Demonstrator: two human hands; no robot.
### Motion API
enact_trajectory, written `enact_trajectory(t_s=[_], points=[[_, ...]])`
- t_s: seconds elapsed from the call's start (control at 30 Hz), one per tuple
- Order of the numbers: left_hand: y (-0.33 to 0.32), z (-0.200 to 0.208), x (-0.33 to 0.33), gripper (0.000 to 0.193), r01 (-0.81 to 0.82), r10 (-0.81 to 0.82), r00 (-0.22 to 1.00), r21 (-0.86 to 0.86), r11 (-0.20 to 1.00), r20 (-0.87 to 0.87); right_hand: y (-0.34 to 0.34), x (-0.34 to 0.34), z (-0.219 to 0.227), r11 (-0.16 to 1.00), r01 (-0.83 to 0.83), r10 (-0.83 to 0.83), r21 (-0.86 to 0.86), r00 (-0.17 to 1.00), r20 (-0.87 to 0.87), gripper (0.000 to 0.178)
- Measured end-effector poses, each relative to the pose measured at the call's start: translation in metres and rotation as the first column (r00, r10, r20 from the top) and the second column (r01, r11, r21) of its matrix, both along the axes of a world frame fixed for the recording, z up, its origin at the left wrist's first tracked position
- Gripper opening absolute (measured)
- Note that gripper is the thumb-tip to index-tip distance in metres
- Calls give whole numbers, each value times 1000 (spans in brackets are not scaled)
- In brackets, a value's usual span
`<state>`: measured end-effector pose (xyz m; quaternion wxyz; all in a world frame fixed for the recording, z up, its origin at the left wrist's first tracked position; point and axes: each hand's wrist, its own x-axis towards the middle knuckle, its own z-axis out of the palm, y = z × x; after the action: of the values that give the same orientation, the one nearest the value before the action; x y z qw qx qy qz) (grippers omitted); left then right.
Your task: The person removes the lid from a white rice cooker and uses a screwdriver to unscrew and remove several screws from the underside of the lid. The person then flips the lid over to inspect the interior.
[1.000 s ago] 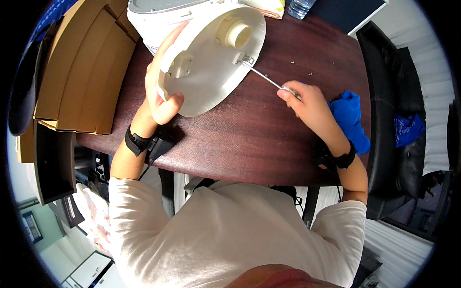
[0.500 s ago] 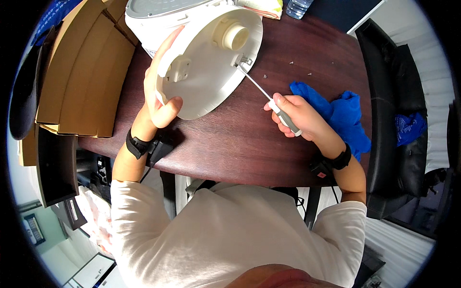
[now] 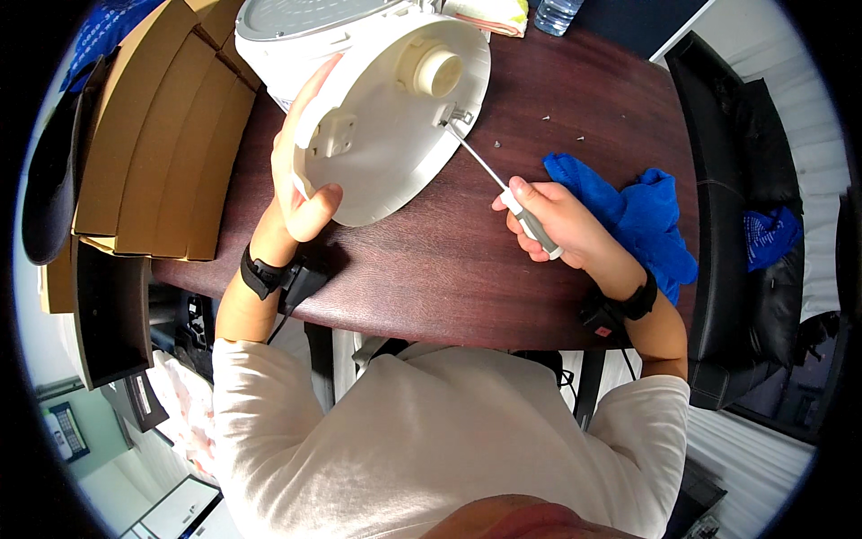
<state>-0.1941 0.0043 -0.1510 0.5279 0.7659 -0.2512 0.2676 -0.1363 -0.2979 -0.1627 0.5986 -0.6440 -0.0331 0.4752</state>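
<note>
A white round plastic cover (image 3: 382, 175) stands tilted over the table with its hollow inner side towards me. My left hand (image 3: 305, 184) grips its left rim, thumb at the lower edge and fingers behind. Inside the cover are a cream round socket (image 3: 440, 72), a small block with holes (image 3: 334, 135) and a little metal fitting (image 3: 459, 115). In my right hand (image 3: 561, 216) is a screwdriver (image 3: 532, 222) with a white and grey handle. The screwdriver's tip reaches the fitting's mount; its exact seating is too small to make out.
Behind the cover stands a white appliance with a grey lid (image 3: 305, 18). Cardboard boxes (image 3: 162, 153) fill the left side. A blue cloth (image 3: 651, 216) lies right of my right hand. Small screws (image 3: 497, 144) are scattered on the dark table (image 3: 431, 287). A clear bottle (image 3: 557, 13) stands at the back.
</note>
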Motion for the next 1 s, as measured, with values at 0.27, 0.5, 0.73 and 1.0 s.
enact_trajectory(t_s=[0.27, 0.5, 0.73, 1.0], points=[[-3, 1, -4, 96, -14, 14, 1000, -12, 1000, -5, 11, -11, -5, 993, -42, 66, -112, 975, 213, 37], [-4, 2, 0, 96, 17, -18, 1000, -27, 999, -14, 0, 11, -17, 838, 274, 512, -473, -95, 853, 28], [-7, 1, -15, 97, -124, 115, 985, -69, 990, -131, -4, 23, 20, 880, 204, 432, -430, 33, 901, 26], [-7, 0, -15, 95, -124, 111, 983, -83, 989, -145, -5, 8, 3, 999, -23, 31, -40, 977, 212, 38]])
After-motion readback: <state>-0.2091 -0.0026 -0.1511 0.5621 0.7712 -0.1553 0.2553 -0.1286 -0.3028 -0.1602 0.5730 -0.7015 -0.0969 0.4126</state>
